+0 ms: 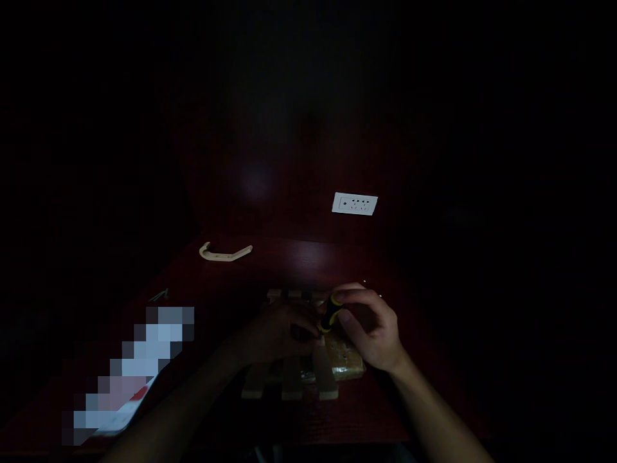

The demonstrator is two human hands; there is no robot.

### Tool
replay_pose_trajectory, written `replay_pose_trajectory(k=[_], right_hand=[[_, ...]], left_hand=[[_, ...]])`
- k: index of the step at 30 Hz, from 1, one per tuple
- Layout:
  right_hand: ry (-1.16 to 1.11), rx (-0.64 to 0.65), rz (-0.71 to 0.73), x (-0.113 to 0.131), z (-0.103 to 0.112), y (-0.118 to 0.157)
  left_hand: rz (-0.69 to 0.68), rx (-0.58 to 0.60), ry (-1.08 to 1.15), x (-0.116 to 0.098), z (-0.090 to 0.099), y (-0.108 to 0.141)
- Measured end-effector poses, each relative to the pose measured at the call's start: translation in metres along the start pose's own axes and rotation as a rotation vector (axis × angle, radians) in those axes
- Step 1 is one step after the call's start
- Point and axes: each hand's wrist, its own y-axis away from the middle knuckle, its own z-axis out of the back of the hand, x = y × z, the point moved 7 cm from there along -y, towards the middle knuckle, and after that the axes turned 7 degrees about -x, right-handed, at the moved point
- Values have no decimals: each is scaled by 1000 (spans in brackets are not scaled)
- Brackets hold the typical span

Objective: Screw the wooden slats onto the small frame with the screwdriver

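A small screwdriver with a black and yellow handle is in my right hand, its fingers and thumb closed around the grip. The handle stands tilted over a pale wooden slat, and its tip is hidden. My left hand lies across the slatted wooden piece, index finger and thumb curled in close to the screwdriver's lower end. Whatever those fingertips pinch is too dark to make out. Beneath the slats on the right sits a brownish package with a shiny clear wrapping.
A curved pale wooden part lies toward the back left of the dark red table. Small thin pieces rest at the left, near a partly pixelated sheet. A white socket plate is on the back wall.
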Motion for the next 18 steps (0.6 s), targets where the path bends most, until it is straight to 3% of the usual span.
replay_pose_trajectory(k=[18], right_hand=[[82,-29,67,5,0,-4]], left_hand=[[-7,7,-6,1,-1,-1]])
